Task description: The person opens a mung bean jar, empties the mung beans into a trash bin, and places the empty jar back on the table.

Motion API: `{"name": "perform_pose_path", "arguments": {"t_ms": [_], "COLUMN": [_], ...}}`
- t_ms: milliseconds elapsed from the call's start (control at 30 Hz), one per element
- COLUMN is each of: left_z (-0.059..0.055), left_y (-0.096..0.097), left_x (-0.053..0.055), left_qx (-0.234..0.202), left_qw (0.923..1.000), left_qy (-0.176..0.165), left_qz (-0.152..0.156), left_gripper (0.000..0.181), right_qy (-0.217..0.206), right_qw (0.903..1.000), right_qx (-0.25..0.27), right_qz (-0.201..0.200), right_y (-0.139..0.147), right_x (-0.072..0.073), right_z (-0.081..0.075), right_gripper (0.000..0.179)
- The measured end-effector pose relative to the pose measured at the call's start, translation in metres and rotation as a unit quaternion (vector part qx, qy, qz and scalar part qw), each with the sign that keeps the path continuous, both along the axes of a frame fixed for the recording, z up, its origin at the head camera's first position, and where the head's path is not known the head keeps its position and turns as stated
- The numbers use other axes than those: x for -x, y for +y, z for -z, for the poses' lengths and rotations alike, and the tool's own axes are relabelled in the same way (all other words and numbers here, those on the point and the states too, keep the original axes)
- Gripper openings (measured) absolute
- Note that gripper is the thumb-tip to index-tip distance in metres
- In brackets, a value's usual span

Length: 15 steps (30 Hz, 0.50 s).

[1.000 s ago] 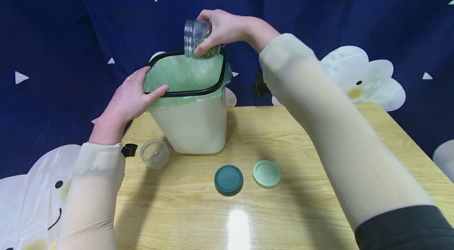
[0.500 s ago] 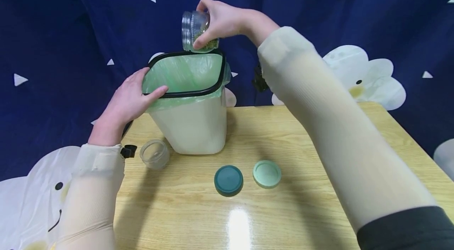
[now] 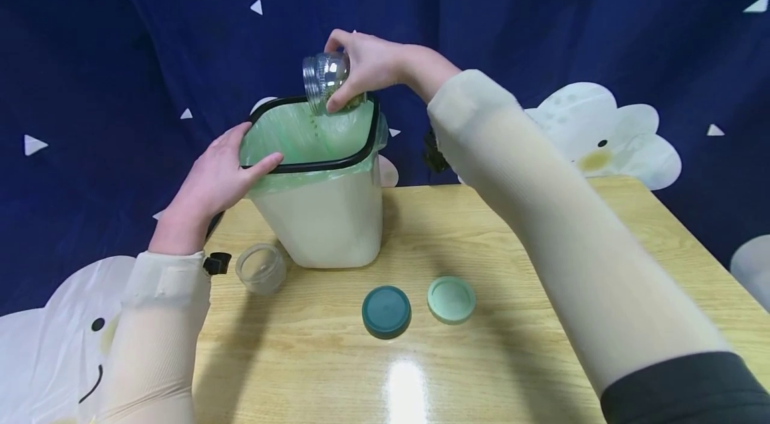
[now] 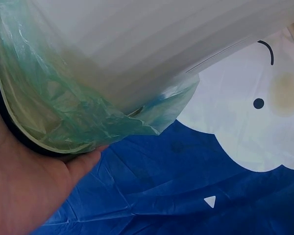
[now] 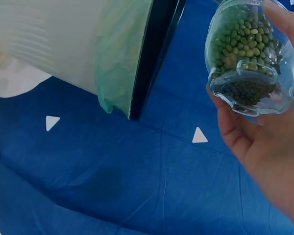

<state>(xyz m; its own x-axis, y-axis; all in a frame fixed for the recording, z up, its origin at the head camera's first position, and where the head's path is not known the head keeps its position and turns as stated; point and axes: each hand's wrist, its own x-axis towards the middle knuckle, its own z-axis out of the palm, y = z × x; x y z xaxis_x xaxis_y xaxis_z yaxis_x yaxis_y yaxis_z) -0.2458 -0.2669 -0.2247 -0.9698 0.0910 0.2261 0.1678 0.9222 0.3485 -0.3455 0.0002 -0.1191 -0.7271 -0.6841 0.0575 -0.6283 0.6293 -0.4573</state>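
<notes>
My right hand point(image 3: 373, 66) grips a clear glass jar point(image 3: 317, 81) on its side above the trash bin point(image 3: 327, 223), mouth tipped down to the left. Green mung beans point(image 5: 242, 46) fill part of the jar in the right wrist view. A few falling beans point(image 3: 314, 126) show below its mouth, over the green bin liner point(image 3: 337, 136). My left hand point(image 3: 213, 173) holds the bin's black rim point(image 3: 319, 165) at the near left corner, thumb lying along the front. The left wrist view has that hand point(image 4: 29, 181) against the rim, beside the overhanging liner.
An uncovered clear jar point(image 3: 261, 270) stands left of the bin's base. Before the bin lie a dark teal lid point(image 3: 386, 311) and a pale green lid point(image 3: 451, 299) on the wooden table point(image 3: 511, 370). A dark blue curtain point(image 3: 481, 9) hangs behind.
My right hand rose a little with the jar, then came down and tipped it further, and beans now drop from it. My left hand keeps its place on the rim.
</notes>
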Motion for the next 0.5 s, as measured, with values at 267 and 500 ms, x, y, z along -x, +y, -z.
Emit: {"name": "perform_pose_path", "arguments": {"t_ms": [267,500], "left_z": [0.000,-0.002], "left_y": [0.000,0.001], "left_x": [0.000,0.001], "left_qx": [0.001,-0.001], "left_qw": [1.0000,1.0000], "left_qy": [0.003,0.006], "left_qz": [-0.001,0.001], "left_gripper": [0.098,0.097], "right_qy": [0.009,0.028], "right_qw": [0.9999,0.9995], "right_qx": [-0.003,0.011], "right_qz": [0.000,0.002], "right_y": [0.001,0.001], "right_x": [0.000,-0.002], "right_z": [-0.002,-0.012], "right_gripper": [0.089,0.089]}}
